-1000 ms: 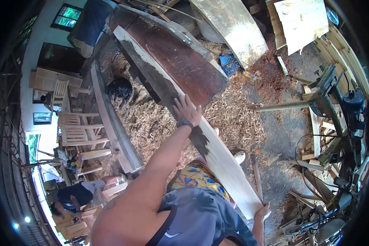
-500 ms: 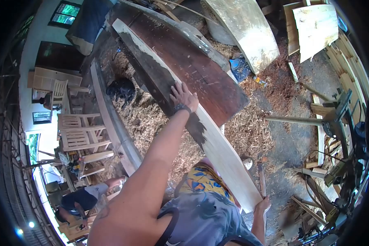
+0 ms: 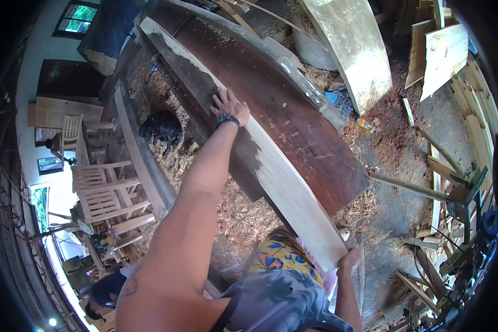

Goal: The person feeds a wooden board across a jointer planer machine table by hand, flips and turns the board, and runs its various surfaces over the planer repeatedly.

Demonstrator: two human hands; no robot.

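A long plank [image 3: 293, 193], dark at its far part and pale toward my body, runs diagonally beside a large reddish-brown board [image 3: 293, 130]. On the plank's upper face my left hand [image 3: 231, 109] lies with its fingers spread, wearing a dark wristband. My right hand [image 3: 349, 259] is wrapped round the plank's near end at its corner; part of its fingers is hidden.
A black dog [image 3: 161, 130] lies among wood shavings on the left. Beyond are a long curved beam [image 3: 141, 157], wooden chairs [image 3: 102, 193] and a person [image 3: 106, 290]. Machinery [image 3: 462, 243] stands on the right, with a pale panel [image 3: 354, 47] at the back.
The plank's near end and my right hand have moved slightly up in view. My left hand has moved up and left with the plank. The brown board shows more, and the view has shifted.
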